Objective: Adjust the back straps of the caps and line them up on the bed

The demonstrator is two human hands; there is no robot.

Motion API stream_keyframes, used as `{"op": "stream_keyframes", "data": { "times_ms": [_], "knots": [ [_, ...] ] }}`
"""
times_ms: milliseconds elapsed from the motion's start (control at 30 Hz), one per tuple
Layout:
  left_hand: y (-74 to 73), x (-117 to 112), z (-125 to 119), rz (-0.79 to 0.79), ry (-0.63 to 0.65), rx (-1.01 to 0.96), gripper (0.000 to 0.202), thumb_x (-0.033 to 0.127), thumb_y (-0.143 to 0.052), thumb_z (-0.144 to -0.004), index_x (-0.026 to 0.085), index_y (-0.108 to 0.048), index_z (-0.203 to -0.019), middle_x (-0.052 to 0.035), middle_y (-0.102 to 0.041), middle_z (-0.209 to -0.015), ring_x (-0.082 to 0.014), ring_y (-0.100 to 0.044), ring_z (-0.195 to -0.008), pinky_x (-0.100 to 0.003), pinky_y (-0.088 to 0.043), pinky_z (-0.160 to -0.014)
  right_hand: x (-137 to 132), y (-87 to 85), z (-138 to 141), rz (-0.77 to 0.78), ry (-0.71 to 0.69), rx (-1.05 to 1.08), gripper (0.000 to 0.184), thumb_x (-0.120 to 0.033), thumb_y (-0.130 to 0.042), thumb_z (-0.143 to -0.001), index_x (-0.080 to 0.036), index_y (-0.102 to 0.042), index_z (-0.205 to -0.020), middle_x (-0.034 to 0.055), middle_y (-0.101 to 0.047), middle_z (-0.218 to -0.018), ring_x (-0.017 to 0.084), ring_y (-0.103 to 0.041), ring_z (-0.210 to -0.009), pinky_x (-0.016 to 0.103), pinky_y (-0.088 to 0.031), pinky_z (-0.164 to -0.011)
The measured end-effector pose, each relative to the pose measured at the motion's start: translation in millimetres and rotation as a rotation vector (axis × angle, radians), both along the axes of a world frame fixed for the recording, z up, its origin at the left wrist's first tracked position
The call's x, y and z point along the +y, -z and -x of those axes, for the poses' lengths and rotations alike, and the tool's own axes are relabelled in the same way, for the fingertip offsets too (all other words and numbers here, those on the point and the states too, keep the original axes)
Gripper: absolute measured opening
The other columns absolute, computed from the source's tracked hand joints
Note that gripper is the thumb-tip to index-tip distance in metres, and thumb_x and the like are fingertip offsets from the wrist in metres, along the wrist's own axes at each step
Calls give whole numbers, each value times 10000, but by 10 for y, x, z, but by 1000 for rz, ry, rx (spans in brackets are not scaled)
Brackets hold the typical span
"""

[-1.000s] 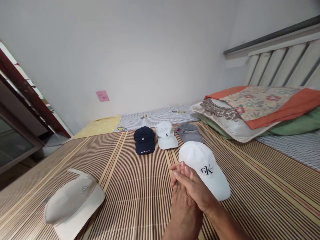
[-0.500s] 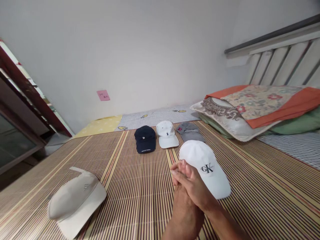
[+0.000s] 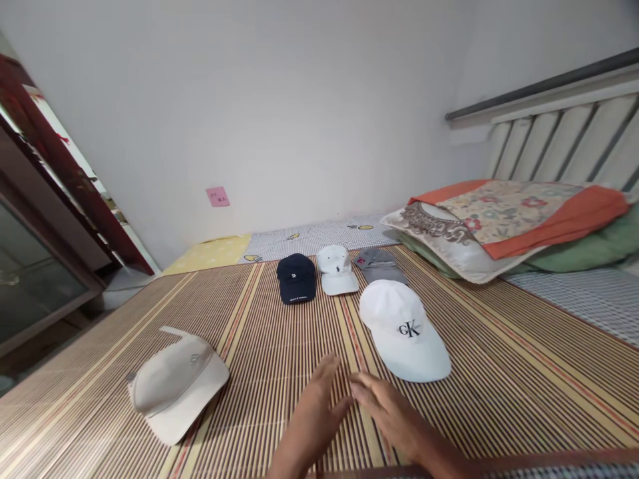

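Over the near part of the striped mat, my left hand point(image 3: 315, 414) is open with its fingers stretched out and holds nothing. Just right of it, my right hand point(image 3: 387, 414) is open too, fingers extended and free of any object. A white cap with black "CK"-style letters point(image 3: 402, 332) lies beyond my right hand, the nearest cap to it. At the left rests a beige cap point(image 3: 177, 386), its strap sticking up. Farther back stand a navy cap point(image 3: 296, 278), a white cap with a small dark emblem point(image 3: 337, 269) and a grey cap point(image 3: 380, 266), side by side.
The bamboo-like mat point(image 3: 279, 346) covers the bed. Pillows with a floral orange-edged cover point(image 3: 519, 213) lie at the right, by a slatted headboard point(image 3: 564, 143). A pink note point(image 3: 217, 196) is on the wall. A dark red door frame point(image 3: 74, 166) stands at the left.
My hands were clasped together beside the lettered white cap; now they are apart and open, lower in the view. The view has shifted slightly. The caps stay in place on the mat.
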State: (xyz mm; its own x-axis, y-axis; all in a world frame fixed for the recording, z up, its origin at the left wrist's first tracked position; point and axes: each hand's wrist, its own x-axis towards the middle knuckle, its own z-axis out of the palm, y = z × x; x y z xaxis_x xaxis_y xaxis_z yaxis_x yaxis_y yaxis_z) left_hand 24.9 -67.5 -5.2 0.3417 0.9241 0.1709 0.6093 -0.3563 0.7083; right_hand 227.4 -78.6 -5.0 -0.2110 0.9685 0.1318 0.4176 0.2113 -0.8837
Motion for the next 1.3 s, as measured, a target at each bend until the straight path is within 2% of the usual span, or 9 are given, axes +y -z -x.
{"op": "stream_keyframes", "data": {
  "times_ms": [133, 233, 367, 500, 633, 767, 967, 1133, 1300],
  "knots": [
    [10, -214, 568, 217, -269, -249, 537, 492, -650, -944, 268, -648, -1432, -164, -582, -1551, -375, -544, -1433, -620, -434, -1168, -256, 183, -121, 79, -33, -38, 400, -530, -484, -1029, -232, -707, -1176, 103, -800, -1040, 274, -764, -956, 341, -560, -812],
    [103, -385, 998, 268, -343, -549, 530, 562, -811, -783, 204, -788, -1173, -189, -753, -1302, -390, -677, -1267, -539, -508, -1122, -305, 318, -184, 0, 37, -91, 359, -488, -447, -1017, -232, -689, -1082, 74, -782, -912, 240, -739, -774, 326, -528, -711],
    [372, -596, 1561, 446, -545, -981, 474, 435, -886, -721, 170, -798, -1105, -198, -784, -1226, -429, -690, -1238, -514, -561, -1069, -319, 500, -153, -43, 95, -90, 352, -480, -407, -1020, -246, -668, -991, 51, -756, -824, 223, -711, -682, 307, -502, -636],
    [631, -730, 1933, 482, -629, -1361, 272, 206, -735, -784, 165, -800, -1044, -182, -789, -1225, -436, -563, -1391, -562, -458, -1176, -327, 643, -81, -57, 118, -87, 343, -486, -418, -1023, -251, -665, -983, 70, -776, -867, 248, -745, -769, 315, -519, -669],
    [660, -748, 2026, 361, -662, -1374, 293, 108, -656, -840, 176, -773, -1100, -146, -773, -1282, -357, -524, -1439, -504, -393, -1227, -291, 750, -51, -163, 170, -108, 313, -426, -407, -1031, -254, -646, -926, 63, -773, -856, 246, -750, -802, 309, -498, -694],
    [543, -691, 2030, 407, -802, -1427, 246, 106, -641, -882, 110, -718, -1115, -201, -763, -1251, -354, -574, -1394, -467, -501, -1145, -263, 805, -33, -221, 206, -155, 338, -410, -377, -1053, -252, -635, -903, 43, -747, -819, 229, -735, -760, 290, -463, -662],
    [306, -624, 2021, 478, -932, -1616, 612, 29, -581, -874, 123, -535, -1478, -223, -630, -1460, -376, -544, -1416, -375, -644, -967, -269, 794, -4, -248, 233, -189, 348, -382, -361, -1060, -240, -634, -898, 52, -733, -826, 232, -730, -763, 288, -465, -670],
    [138, -588, 1973, 429, -946, -1728, 755, -29, -544, -847, 83, -406, -1581, -261, -486, -1598, -388, -456, -1476, -286, -665, -884, -269, 780, 22, -267, 258, -209, 350, -359, -348, -1060, -236, -629, -892, 72, -743, -843, 244, -734, -776, 299, -454, -669],
    [215, -506, 2058, 432, -921, -1767, 730, -6, -545, -879, 101, -390, -1584, -254, -437, -1637, -373, -464, -1468, -311, -647, -932, -272, 794, 48, -288, 284, -223, 329, -350, -360, -1056, -240, -618, -884, 68, -739, -840, 235, -731, -763, 291, -437, -657]
  ]
}}
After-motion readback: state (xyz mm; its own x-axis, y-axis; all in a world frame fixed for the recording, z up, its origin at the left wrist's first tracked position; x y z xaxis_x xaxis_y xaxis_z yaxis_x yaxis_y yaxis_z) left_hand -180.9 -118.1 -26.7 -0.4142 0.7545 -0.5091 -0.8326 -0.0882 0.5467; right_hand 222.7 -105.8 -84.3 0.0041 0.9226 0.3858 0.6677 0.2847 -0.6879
